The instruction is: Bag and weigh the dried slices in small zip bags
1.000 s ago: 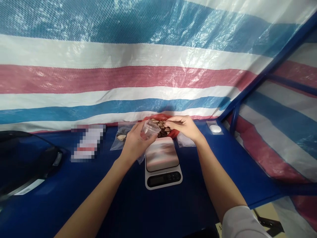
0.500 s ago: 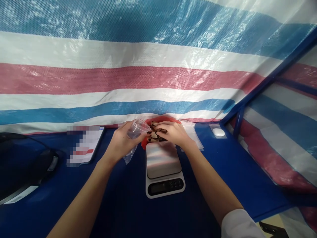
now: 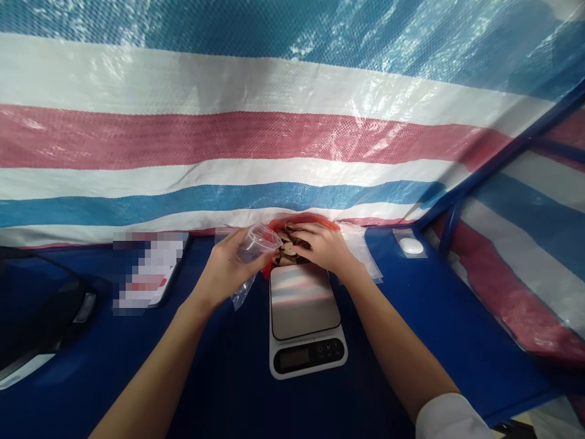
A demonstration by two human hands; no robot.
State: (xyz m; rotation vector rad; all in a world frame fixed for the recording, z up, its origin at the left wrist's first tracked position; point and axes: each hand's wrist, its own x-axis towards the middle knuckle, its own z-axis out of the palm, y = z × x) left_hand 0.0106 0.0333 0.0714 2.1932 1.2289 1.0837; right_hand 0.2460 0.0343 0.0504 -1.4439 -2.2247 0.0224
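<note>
Dried slices lie in a red bag at the far edge of the table. Left hand: grasping a tilted clear cup. Right hand: fingers among the slices (gripping or loose, I cannot tell). Slices remain bagged; the cup is off the scale.

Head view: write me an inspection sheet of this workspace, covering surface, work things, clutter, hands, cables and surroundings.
Surface: blue table, darker in the near middle.
Work things: clear cup, tilted, mouth toward the red bag of dried slices; scale on the near side, display too dark to read.
Clutter: phone, partly pixelated, and black object at left; clear bags either side of the red bag; white round thing far right.
Hands: left hand holds the cup; right hand is at the slices, grip unclear.
Cables: nothing clearly seen.
Surroundings: striped sheet behind, blue frame at right.
</note>
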